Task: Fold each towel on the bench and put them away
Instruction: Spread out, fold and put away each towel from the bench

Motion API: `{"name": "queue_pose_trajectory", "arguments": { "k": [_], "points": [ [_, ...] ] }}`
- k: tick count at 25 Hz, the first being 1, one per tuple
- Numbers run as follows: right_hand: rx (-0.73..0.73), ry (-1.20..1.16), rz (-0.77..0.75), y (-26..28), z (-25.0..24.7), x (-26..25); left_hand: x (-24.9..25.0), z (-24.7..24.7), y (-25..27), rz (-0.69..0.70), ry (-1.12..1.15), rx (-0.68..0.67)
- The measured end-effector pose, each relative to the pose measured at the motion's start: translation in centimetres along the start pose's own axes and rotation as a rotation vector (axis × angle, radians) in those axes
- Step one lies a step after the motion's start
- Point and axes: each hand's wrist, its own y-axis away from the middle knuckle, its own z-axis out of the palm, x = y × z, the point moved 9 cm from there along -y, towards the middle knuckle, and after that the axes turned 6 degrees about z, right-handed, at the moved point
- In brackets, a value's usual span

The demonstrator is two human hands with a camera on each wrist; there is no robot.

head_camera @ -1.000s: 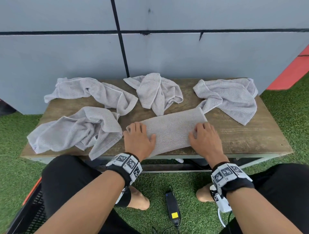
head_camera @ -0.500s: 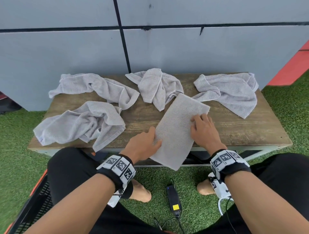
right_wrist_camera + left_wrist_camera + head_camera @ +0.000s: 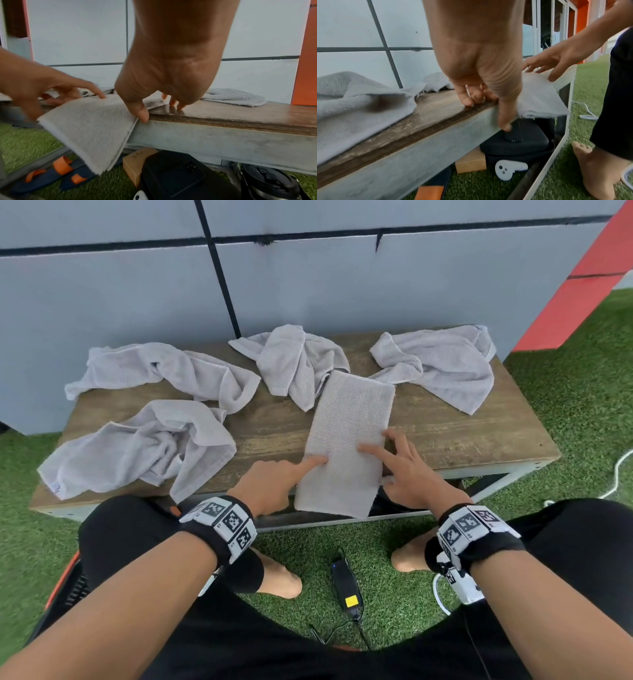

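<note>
A grey towel folded into a long strip [image 3: 349,436] lies front to back on the wooden bench [image 3: 462,436], its near end hanging past the front edge. My left hand [image 3: 291,474] presses its left edge with a straight index finger, the other fingers bent on the bench edge. My right hand [image 3: 394,460] has spread fingers, the index on the strip and the rest on the wood beside it. In the right wrist view the thumb touches the strip [image 3: 89,128] at its right edge. Several crumpled grey towels lie around: back left [image 3: 164,371], front left [image 3: 137,450], back centre [image 3: 294,361], back right [image 3: 442,361].
A grey panelled wall stands right behind the bench. On the grass between my feet lies a black charger [image 3: 346,587] with a cable. Under the bench sit a black case [image 3: 513,146], a cardboard box [image 3: 471,162] and a white controller [image 3: 506,169]. An orange-and-black basket [image 3: 65,587] is by my left knee.
The folded strip has been turned from lying across the bench to lying front to back, its near end now overhanging. Both hands shifted from flat on top to its sides.
</note>
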Motion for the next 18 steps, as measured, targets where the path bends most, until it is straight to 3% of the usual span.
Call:
{"name": "queue_pose_trajectory", "arguments": {
  "k": [5,10,13,15,18],
  "points": [
    [0.006,0.150,-0.013,1.0,1.0,-0.2,0.1,-0.7,-0.3,0.023,0.062,0.169],
    [0.028,0.213,-0.050,1.3,0.9,-0.1,0.0,-2.6,-0.8,0.110,0.405,0.324],
    [-0.009,0.219,-0.066,1.2,1.1,0.1,-0.6,-4.1,-1.7,0.064,0.605,0.427],
    [-0.018,0.229,-0.077,1.2,1.1,0.2,0.1,-4.5,-2.2,0.100,0.578,0.374],
    [-0.005,0.254,-0.083,1.3,1.2,0.5,1.9,-2.2,-2.1,0.219,0.385,0.095]
  ]
}}
